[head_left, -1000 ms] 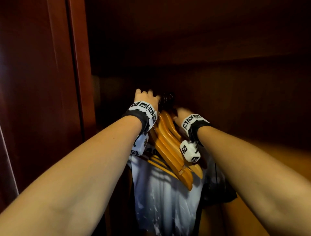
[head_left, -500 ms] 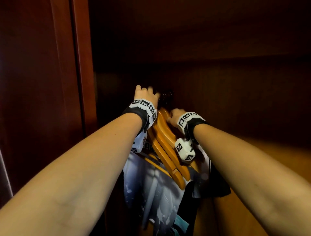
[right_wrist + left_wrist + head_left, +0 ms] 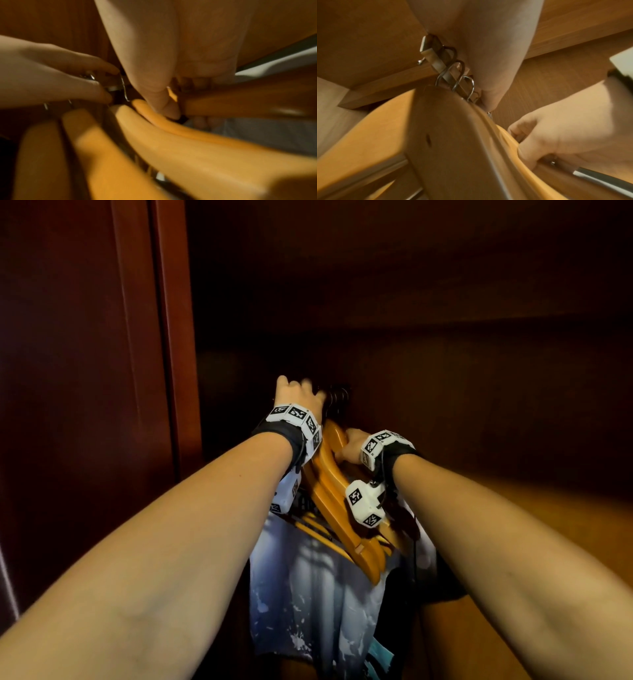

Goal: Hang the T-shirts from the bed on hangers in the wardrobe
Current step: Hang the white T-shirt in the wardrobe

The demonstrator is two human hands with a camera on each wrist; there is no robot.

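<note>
Since a sec ago our right hand [image 3: 352,445] has slid up the wooden hangers [image 3: 337,494] toward their necks, and the white printed T-shirt [image 3: 308,594] has swung back to face us, lower centre of the head view; our left hand [image 3: 296,395] stays up at the rail [image 3: 436,63]. Left hand's fingers reach among the metal hooks [image 3: 464,81]; from the right wrist view thumb and forefinger look close to pinching one hook, but we can't tell if it's actually gripped. Right hand's fingers are curled round the top edge of one hanger, thumb pressed on its near face, w/ white cloth just behind. We judge the step as picking out a free hanger from the bunch, or seating one; can't say which. That T-shirt already hangs in the wardrobe [image 3: 144,371]; the bed is out of view. Next move prob. needs one hook lifted clear of the rail w/o dragging its neighbours, left hand keeping the others parted.
</note>
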